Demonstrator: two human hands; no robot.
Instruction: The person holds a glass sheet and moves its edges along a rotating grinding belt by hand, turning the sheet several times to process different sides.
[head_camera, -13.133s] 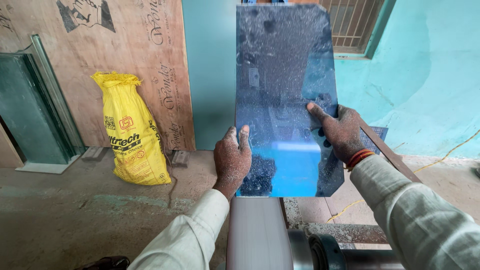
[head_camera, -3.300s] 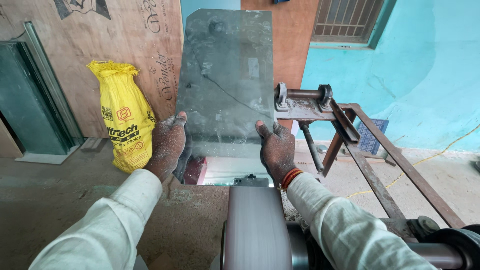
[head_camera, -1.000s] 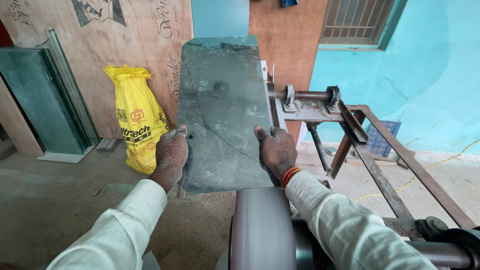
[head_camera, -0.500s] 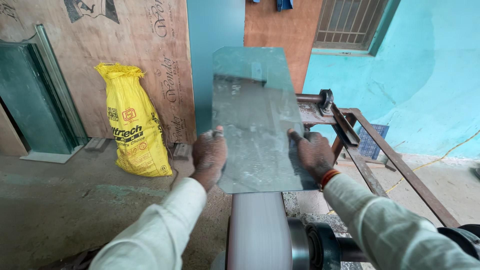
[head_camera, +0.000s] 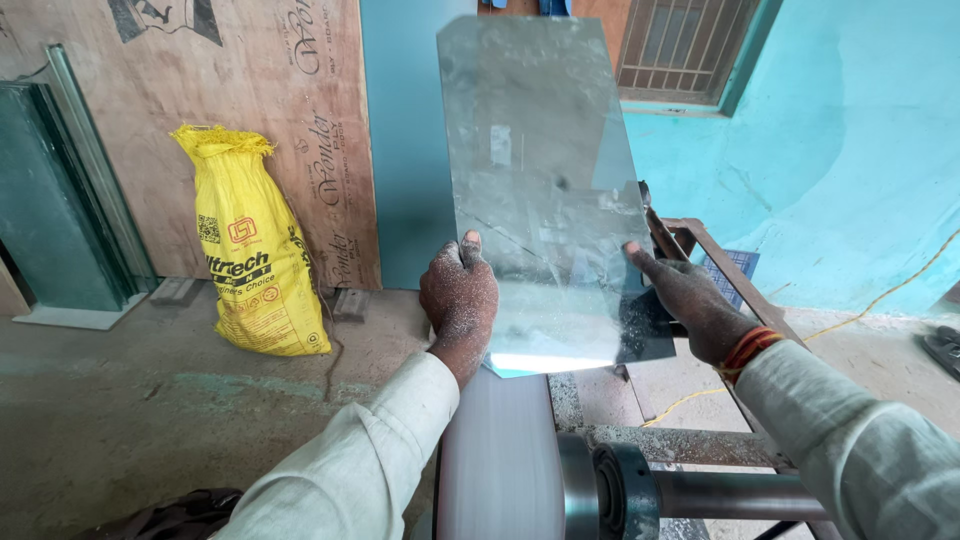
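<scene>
Standing tall in the middle of the view, the glass pane (head_camera: 540, 190) has its long axis running nearly upright, top edge tipped away toward the plywood sheet (head_camera: 250, 100) and the turquoise wall (head_camera: 860, 150), bottom edge hanging just above the pale sanding belt (head_camera: 495, 460) and its drum (head_camera: 610, 490). It is a dusty, clouded sheet with clipped upper corners, and it sits squarely between the two hands, neither one clearly nearer: each is on a long edge, low down, well below the pane's middle. The left hand (head_camera: 460, 300) is clamped on the left edge, thumb up along the near face and fingers hidden behind the glass. The right hand (head_camera: 690, 300) grips the right edge at about the same height, fingers stretched along the face toward the glass, wrist marked by a red thread band (head_camera: 750, 347). So the weight stands above both grips, and the bottom edge lies across the belt's width. Off to the left, a yellow sack (head_camera: 250, 250) leans by the plywood, well apart; behind the right hand a rusty steel frame (head_camera: 700, 240) runs alongside.
</scene>
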